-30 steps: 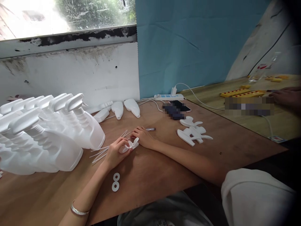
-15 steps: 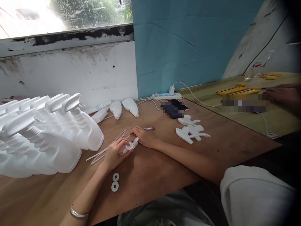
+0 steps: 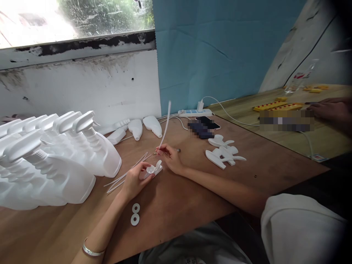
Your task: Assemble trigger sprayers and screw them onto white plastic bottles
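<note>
My left hand (image 3: 135,178) is closed round a white spray trigger head (image 3: 157,170), whose round collar faces up just over the table. Close to its right, my right hand (image 3: 169,157) pinches the lower end of a thin white dip tube (image 3: 166,126), which stands up and bends slightly. More loose dip tubes (image 3: 123,175) lie on the brown table behind my left hand. Two flat white ring washers (image 3: 135,208) rest nearer to me. Part of a pen (image 3: 178,150) shows behind my right hand.
Several white spray bottles (image 3: 68,172) with heads crowd the left. At the back lie empty-looking white bottles (image 3: 152,125), a power strip (image 3: 192,112) and a phone (image 3: 208,122). More trigger heads (image 3: 225,151) lie to the right. Another person's hand (image 3: 327,110) is at the adjoining table.
My right hand has lifted a dip tube from the table into an upright position. My left hand keeps the trigger head in nearly the same place.
</note>
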{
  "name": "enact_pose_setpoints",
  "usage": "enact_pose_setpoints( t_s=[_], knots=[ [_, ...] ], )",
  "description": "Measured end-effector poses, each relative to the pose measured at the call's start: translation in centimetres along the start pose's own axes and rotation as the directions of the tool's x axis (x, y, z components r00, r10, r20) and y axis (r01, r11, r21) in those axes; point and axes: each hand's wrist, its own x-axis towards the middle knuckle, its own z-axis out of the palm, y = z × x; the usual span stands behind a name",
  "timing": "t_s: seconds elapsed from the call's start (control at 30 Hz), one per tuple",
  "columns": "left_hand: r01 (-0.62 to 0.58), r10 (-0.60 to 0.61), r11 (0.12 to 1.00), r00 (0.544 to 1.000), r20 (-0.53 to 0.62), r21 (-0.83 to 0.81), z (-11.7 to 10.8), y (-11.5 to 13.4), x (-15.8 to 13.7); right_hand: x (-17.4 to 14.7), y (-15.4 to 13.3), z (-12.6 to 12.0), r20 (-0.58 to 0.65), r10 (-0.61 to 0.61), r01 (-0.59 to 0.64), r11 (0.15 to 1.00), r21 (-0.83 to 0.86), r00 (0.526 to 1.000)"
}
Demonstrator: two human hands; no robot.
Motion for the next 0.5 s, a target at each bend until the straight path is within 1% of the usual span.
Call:
enact_pose_setpoints(
  t_s=[0.07,0.1,0.17,0.23,0.33,0.5],
  knots=[
    [0.001,-0.001,1.000,1.000,0.009,-0.002,0.0,0.0,0.0,-0.5,-1.0,0.5,-0.029,0.053,-0.050,0.994,0.100,0.998],
    [-0.002,0.002,1.000,1.000,0.012,-0.007,0.1,0.0,0.0,-0.8,-1.5,0.8,-0.017,0.064,-0.061,0.989,0.138,0.998],
    [0.003,-0.003,1.000,1.000,0.021,-0.019,0.1,-0.1,0.0,-1.5,-2.4,1.3,0.043,0.057,-0.063,0.984,0.164,0.997],
    [0.031,-0.030,0.999,0.999,0.036,-0.037,0.2,-0.2,-0.1,-2.0,-2.9,1.6,0.110,0.039,-0.055,0.989,0.141,0.993],
    [0.082,-0.077,0.995,0.995,0.068,-0.062,0.2,-0.4,-0.2,-2.5,-2.7,1.8,0.135,0.046,-0.062,0.992,0.111,0.990],
    [0.102,-0.095,0.992,0.992,0.081,-0.080,0.3,-0.5,-0.2,-2.4,-2.1,2.0,0.146,0.108,-0.137,0.969,0.208,0.983]
  ],
)
